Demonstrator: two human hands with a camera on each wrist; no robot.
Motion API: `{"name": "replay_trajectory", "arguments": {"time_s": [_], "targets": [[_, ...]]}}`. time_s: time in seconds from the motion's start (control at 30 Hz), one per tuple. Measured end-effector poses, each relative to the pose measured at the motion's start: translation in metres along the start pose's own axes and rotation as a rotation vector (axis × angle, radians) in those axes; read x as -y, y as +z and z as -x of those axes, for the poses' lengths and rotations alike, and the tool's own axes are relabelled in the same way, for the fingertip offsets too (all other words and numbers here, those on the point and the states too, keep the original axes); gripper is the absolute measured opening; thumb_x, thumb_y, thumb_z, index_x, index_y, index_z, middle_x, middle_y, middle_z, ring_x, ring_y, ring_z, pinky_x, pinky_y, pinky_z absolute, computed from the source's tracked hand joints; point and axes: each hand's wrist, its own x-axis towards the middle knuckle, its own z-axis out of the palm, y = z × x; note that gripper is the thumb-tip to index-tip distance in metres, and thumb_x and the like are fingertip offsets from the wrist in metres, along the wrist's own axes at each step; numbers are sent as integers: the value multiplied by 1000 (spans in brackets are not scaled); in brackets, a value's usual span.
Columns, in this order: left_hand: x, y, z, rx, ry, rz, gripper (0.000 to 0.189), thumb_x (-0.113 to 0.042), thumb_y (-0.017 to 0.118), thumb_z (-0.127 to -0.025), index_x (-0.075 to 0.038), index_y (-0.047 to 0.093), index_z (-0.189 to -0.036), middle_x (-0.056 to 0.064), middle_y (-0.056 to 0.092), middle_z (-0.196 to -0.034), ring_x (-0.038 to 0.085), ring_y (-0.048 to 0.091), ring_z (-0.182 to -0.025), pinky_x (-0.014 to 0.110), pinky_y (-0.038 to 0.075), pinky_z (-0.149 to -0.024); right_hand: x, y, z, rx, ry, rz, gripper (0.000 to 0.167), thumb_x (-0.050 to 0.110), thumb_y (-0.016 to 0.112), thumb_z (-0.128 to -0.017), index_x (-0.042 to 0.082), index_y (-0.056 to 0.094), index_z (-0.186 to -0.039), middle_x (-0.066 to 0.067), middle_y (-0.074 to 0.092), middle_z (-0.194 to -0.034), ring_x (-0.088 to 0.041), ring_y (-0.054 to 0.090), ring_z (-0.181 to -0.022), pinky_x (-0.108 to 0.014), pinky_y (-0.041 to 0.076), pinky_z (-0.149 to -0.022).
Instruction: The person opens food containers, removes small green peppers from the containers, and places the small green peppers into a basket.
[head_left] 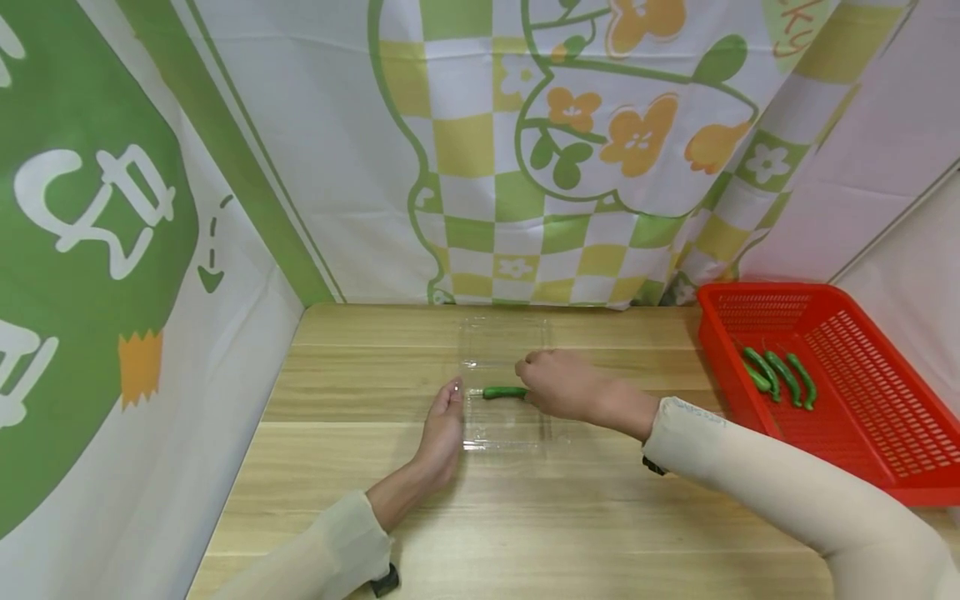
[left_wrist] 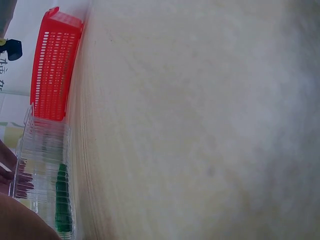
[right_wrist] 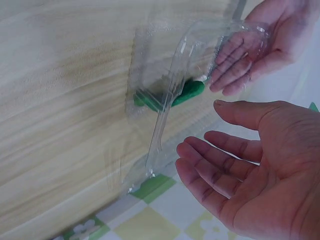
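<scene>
A clear plastic box [head_left: 506,429] with its lid [head_left: 504,329] folded back lies on the table. Inside it is one green chili pepper [head_left: 502,392], seen through the wall as a dark green shape [left_wrist: 62,200] in the left wrist view. My left hand [head_left: 442,429] rests against the box's left side, its fingers [right_wrist: 235,55] fairly straight along the clear wall. Over the box's right part, my right hand [head_left: 562,385] hovers beside the pepper's end. In the right wrist view that right hand [right_wrist: 265,165] has loosely bent, spread fingers with nothing between them.
At the table's right stands a red slotted basket [head_left: 862,367] holding several green chili peppers [head_left: 783,379]. A printed cloth [head_left: 517,242] hangs along the back edge of the wooden table [head_left: 337,475]. White and green sheets [head_left: 247,275] close off the left side.
</scene>
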Motion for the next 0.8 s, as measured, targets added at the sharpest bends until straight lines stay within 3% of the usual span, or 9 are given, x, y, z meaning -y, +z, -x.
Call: {"name": "replay_trajectory", "arguments": {"time_s": [0.2,0.4,0.57,0.8], "targets": [[0,0,-1,-12,-9,5,56,-20,21,-117,2,7,-167,21,-1,-177,41,-6,-163,57,-2,-133,4,8,-9,-20,-41,35,25,12,74,-97,0,72,-119,-16,74,-111,-30,74,-95,-42,65,-75],[0,0,-1,-17,-8,0,56,-21,21,-117,2,8,-167,21,0,-177,40,-5,-163,56,-2,-133,8,15,-16,-8,-39,86,21,14,74,-97,2,73,-114,-15,75,-111,-29,74,-98,-40,65,-76],[0,0,-2,-14,-10,3,57,-23,21,-117,2,6,-167,20,-1,-177,40,-6,-163,56,-2,-133,12,21,-21,-19,-41,94,15,11,72,-97,3,74,-110,-13,75,-104,-28,74,-91,-41,65,-72],[1,0,-2,-12,-13,1,57,-23,21,-117,1,6,-167,20,-1,-177,40,-6,-163,56,-2,-133,16,29,-26,-18,-29,103,19,16,75,-97,4,74,-111,-12,73,-103,-28,73,-92,-43,66,-74]]}}
